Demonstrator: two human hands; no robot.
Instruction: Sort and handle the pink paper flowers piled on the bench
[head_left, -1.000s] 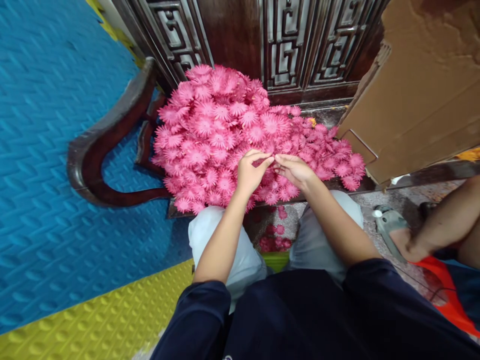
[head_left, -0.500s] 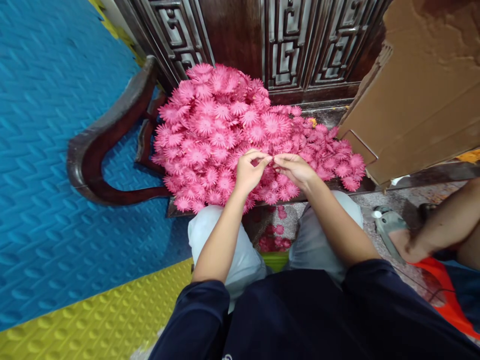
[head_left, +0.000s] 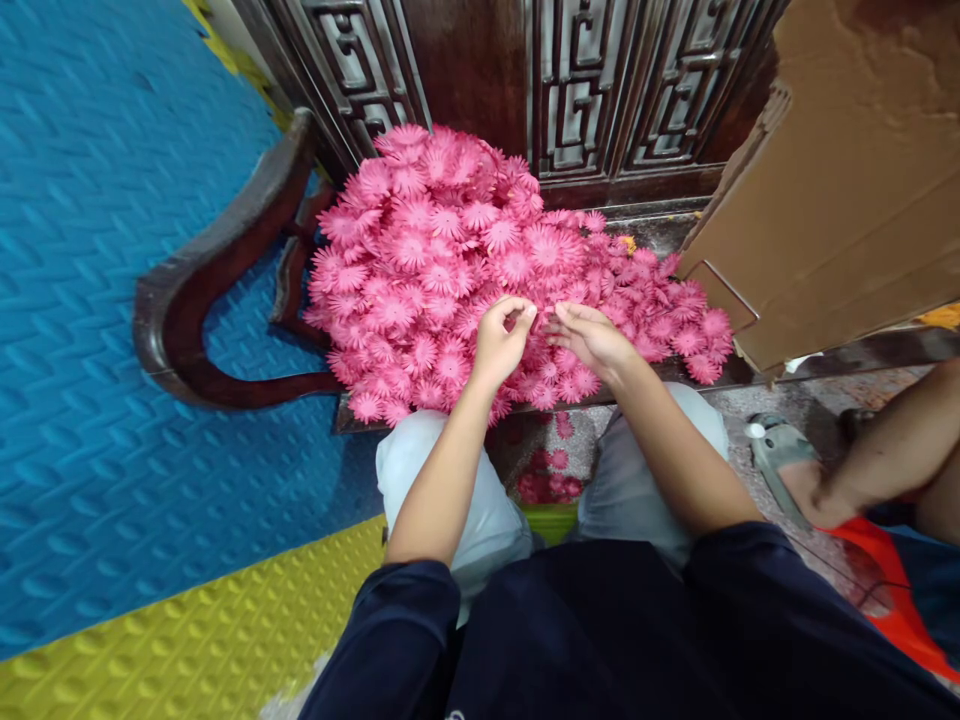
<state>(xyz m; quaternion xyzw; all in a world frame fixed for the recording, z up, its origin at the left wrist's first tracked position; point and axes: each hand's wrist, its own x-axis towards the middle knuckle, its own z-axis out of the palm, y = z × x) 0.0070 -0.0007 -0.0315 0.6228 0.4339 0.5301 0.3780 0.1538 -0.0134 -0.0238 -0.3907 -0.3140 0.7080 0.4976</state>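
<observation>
Pink flowers [head_left: 450,250] piled at 12 o'clock: light, flimsy, crushable, so pinch by the centre. Left hand [head_left: 501,345] fingers pinched together, contents unclear; right hand [head_left: 592,340] loosely spread.

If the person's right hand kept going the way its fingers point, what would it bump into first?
The right hand points leftward at the left hand, close by over the pile of pink flowers. It would probably meet the left hand's fingertips first, though relative height is hard to judge.

Pink flower cut-outs [head_left: 450,250]: thin, matt, paper-like. Carved bench [head_left: 217,260]: dark wood, glossy. Box [head_left: 847,170]: brown matt cardboard. Floor mats [head_left: 97,300]: textured foam, blue, yellow.
</observation>
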